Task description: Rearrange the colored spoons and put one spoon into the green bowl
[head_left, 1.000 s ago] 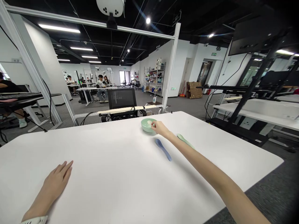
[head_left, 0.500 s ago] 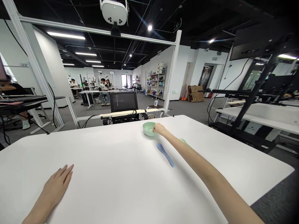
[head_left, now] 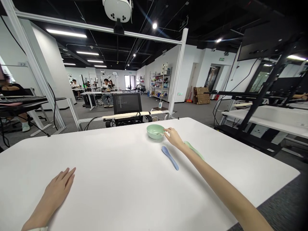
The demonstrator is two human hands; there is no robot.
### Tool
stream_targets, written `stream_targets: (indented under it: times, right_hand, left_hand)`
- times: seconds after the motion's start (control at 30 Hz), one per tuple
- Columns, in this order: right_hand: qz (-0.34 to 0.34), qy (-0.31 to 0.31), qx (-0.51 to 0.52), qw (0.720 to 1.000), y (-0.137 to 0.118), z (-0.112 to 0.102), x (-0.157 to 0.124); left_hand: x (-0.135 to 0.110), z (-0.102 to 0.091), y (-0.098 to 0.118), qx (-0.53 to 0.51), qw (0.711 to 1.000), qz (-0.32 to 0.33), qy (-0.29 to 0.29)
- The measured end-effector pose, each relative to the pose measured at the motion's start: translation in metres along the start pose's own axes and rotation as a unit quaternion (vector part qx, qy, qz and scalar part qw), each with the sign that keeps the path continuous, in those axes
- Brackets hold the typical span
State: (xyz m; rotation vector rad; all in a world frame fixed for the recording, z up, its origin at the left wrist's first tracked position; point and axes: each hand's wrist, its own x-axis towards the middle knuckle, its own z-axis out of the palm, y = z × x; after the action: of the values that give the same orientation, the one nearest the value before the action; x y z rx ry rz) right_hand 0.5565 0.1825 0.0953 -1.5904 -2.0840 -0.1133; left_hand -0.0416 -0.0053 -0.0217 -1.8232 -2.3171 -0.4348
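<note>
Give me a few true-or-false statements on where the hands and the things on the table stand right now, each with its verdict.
1. The right hand is at the right rim of the mint-green bowl. True.
2. The left hand is holding the blue spoon. False: it lies open on the white table, and the spoon lies on the table by itself.
3. A pale green spoon lies along the right forearm. True.
4. The blue spoon is inside the bowl. False: it lies on the table, apart from the bowl and nearer the person.
</note>
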Motion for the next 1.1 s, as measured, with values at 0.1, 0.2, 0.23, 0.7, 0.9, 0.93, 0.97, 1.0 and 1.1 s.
stream_targets:
  times: [0.1, 0.2, 0.23, 0.7, 0.9, 0.93, 0.97, 1.0, 1.1]
  right_hand:
    - [-0.028, 0.011, 0.059, 0.998, 0.032, 0.016, -0.043]
    - [-0.021, -0.024, 0.063, 0.997, 0.054, 0.028, -0.076]
    - [-0.018, -0.036, 0.064, 0.997, 0.058, 0.030, -0.084]
    - [-0.002, -0.060, 0.109, 0.992, 0.061, 0.030, -0.097]
    - [0.008, -0.073, 0.103, 0.992, 0.061, 0.029, -0.097]
    - [0.016, -0.068, 0.103, 0.992, 0.061, 0.028, -0.094]
    - [0.026, -0.059, 0.102, 0.993, 0.061, 0.027, -0.091]
    - [0.034, -0.047, 0.100, 0.993, 0.059, 0.024, -0.085]
    - [0.038, -0.010, 0.089, 0.995, 0.047, 0.010, -0.056]
  left_hand:
    - [-0.001, 0.001, 0.001, 0.005, 1.000, -0.014, -0.005]
    - [0.000, 0.003, 0.000, 0.013, 1.000, -0.019, -0.008]
    - [0.000, 0.003, -0.001, 0.015, 1.000, -0.018, -0.009]
    - [0.002, 0.004, -0.006, 0.017, 1.000, -0.012, -0.003]
    - [0.002, 0.004, -0.004, 0.024, 1.000, -0.003, -0.010]
    - [0.001, 0.003, -0.003, 0.024, 1.000, -0.003, -0.010]
    - [0.001, 0.003, -0.003, 0.025, 1.000, -0.004, -0.010]
    - [0.001, 0.002, -0.002, 0.026, 1.000, -0.004, -0.010]
    - [0.000, 0.001, -0.001, 0.027, 1.000, 0.004, -0.005]
